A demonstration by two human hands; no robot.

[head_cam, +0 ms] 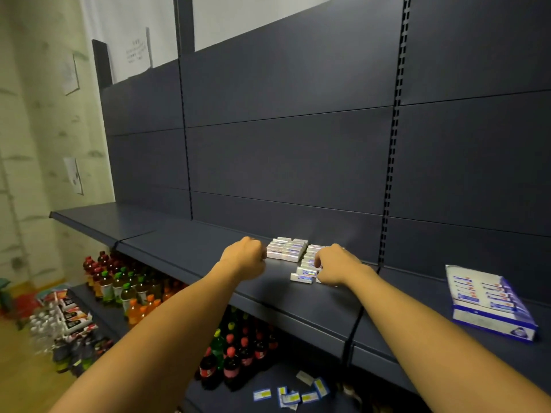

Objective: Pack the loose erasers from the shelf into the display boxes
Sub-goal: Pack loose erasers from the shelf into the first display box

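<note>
Several loose white-and-blue erasers lie in a neat block on the dark shelf, with more erasers in a looser row just right of it. My left hand has its fingers curled against the left side of the block. My right hand covers the right-hand row, fingers curled down onto those erasers. A blue-and-white display box, filled with erasers, stands on the shelf far to the right.
Below the shelf, a lower shelf holds bottled drinks and dark bottles with red caps. Several erasers lie loose on the lower shelf. Snack packets sit at lower left. The shelf back panel rises behind.
</note>
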